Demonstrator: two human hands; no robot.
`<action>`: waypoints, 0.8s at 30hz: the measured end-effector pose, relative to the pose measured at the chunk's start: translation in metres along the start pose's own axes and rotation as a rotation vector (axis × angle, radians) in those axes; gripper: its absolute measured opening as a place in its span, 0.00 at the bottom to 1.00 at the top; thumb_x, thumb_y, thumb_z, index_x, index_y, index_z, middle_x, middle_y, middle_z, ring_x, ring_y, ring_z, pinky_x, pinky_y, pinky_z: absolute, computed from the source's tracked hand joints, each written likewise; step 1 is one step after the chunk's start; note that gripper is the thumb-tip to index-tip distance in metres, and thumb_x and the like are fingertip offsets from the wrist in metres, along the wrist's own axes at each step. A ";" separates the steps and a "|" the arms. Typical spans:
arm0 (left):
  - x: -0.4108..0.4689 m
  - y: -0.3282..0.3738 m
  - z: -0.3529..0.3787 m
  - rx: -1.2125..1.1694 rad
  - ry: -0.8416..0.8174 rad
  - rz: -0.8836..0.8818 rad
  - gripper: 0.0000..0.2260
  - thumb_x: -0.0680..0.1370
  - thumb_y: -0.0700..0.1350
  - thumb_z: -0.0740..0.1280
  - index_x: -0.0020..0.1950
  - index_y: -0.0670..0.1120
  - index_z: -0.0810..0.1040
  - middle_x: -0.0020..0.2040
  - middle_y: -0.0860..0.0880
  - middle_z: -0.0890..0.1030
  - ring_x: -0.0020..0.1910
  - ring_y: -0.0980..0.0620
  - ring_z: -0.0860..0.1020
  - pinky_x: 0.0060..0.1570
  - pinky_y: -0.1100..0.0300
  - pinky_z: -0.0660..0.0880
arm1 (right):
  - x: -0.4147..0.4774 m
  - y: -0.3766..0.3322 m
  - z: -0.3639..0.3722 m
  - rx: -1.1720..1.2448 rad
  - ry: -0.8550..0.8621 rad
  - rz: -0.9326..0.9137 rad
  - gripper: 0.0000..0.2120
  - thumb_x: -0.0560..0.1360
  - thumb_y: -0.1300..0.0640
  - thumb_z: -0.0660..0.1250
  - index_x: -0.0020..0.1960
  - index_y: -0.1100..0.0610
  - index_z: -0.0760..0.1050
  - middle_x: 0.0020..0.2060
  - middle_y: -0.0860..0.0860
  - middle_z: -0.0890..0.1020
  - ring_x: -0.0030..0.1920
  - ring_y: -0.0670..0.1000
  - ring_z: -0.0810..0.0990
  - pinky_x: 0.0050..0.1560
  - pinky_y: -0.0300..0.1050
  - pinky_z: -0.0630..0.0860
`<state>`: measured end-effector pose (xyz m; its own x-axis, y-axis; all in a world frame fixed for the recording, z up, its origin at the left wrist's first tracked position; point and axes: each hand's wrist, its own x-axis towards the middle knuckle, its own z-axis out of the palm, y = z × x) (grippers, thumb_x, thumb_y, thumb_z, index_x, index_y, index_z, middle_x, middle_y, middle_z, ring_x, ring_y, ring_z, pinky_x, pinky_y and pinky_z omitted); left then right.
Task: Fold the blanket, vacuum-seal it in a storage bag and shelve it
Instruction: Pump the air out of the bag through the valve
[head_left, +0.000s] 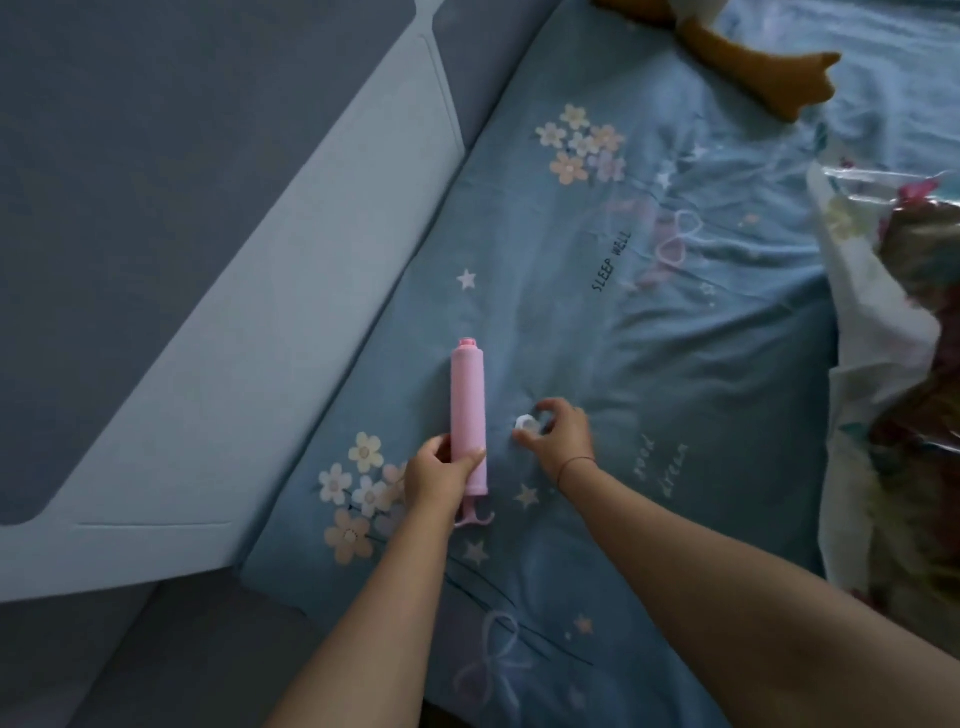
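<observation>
The room is dim and everything looks blue-grey. Soft light comes from the upper right, where the bed sheet (675, 338) is palest. The plastic bag (857, 208) shines a little. Shadows are faint. The edges bend and look blurry.

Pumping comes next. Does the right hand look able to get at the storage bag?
Probably yes: only bare bedsheet lies between the right hand and the storage bag, but it pinches a white cap.
</observation>
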<state>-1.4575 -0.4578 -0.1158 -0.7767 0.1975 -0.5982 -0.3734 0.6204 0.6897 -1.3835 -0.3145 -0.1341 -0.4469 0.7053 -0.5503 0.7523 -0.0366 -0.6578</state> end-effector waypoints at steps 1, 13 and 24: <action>0.000 0.000 0.000 -0.014 0.011 0.002 0.20 0.70 0.44 0.76 0.60 0.43 0.79 0.53 0.47 0.83 0.48 0.48 0.81 0.48 0.56 0.78 | 0.002 0.001 0.004 -0.034 0.013 0.003 0.23 0.65 0.53 0.77 0.58 0.54 0.75 0.52 0.57 0.74 0.49 0.57 0.77 0.56 0.48 0.74; -0.069 0.015 -0.009 -0.070 0.238 0.133 0.16 0.76 0.49 0.71 0.62 0.46 0.77 0.52 0.50 0.79 0.47 0.53 0.78 0.41 0.66 0.73 | -0.033 0.001 -0.029 0.224 -0.103 0.005 0.12 0.69 0.65 0.73 0.49 0.60 0.73 0.35 0.55 0.79 0.25 0.44 0.78 0.27 0.38 0.74; -0.218 0.102 0.092 -0.417 -0.467 -0.040 0.06 0.76 0.36 0.69 0.52 0.41 0.80 0.36 0.48 0.84 0.33 0.57 0.82 0.35 0.68 0.78 | -0.155 0.037 -0.206 0.452 -0.023 -0.226 0.13 0.69 0.68 0.73 0.45 0.52 0.77 0.35 0.54 0.80 0.29 0.40 0.78 0.32 0.35 0.76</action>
<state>-1.2792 -0.3681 0.0475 -0.4896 0.5496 -0.6770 -0.6373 0.3043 0.7079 -1.1862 -0.2790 0.0327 -0.5886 0.7153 -0.3768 0.3531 -0.1918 -0.9157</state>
